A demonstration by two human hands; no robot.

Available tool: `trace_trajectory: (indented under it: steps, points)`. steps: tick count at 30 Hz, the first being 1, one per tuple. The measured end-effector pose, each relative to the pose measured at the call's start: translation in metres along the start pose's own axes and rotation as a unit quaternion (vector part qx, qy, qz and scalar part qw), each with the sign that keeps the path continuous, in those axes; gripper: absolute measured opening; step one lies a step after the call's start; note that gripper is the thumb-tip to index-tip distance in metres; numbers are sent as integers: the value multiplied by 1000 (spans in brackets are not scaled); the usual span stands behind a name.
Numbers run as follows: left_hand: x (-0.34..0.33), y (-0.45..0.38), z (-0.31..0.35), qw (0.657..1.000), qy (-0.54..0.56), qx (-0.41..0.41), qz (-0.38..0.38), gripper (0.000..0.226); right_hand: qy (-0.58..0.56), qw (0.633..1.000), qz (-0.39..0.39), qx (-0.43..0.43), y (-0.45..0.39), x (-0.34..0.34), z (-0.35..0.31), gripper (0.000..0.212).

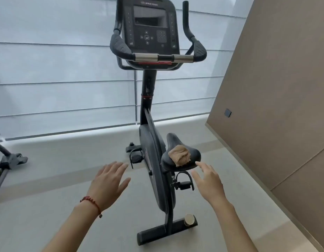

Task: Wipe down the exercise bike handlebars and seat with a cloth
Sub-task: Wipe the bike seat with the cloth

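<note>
Cloth waiting on the seat, both hands empty and spread.

Head view: the crumpled tan cloth (179, 155) lies on the black seat (191, 154); the right hand (207, 180) is held just beside it with fingers (203, 166) open, the left hand (108, 180) likewise open over the floor. The cloth is best gathered whole in the right hand, pressed flat, then carried up to the handlebars (158, 57), which are well apart.

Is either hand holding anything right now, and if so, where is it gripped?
Nothing is held. Both the left hand and right hand are open and empty. The cloth lies bunched on the seat, untouched.
</note>
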State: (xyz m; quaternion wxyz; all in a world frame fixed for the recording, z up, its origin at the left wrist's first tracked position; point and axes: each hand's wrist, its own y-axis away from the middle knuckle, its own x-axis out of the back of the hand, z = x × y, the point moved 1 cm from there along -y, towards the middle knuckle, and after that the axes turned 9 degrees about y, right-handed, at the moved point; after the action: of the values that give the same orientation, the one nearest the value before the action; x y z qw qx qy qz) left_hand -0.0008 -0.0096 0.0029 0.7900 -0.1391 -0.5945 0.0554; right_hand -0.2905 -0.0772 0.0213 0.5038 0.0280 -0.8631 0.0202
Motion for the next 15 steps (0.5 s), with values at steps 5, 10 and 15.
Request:
trace_trajectory:
  steps: [5,10,15]
  points:
    - [-30,-38,-16,999,-2,39,-19,72,-20,999,-12,-39,-62,-32,4,38]
    - [-51,-64,-30,997,-3,69,-33,72,-11,997,-32,-67,-120,-53,14,35]
    - [-59,-80,-48,992,6,111,-52,72,33,989,-95,-112,-157,-76,17,53]
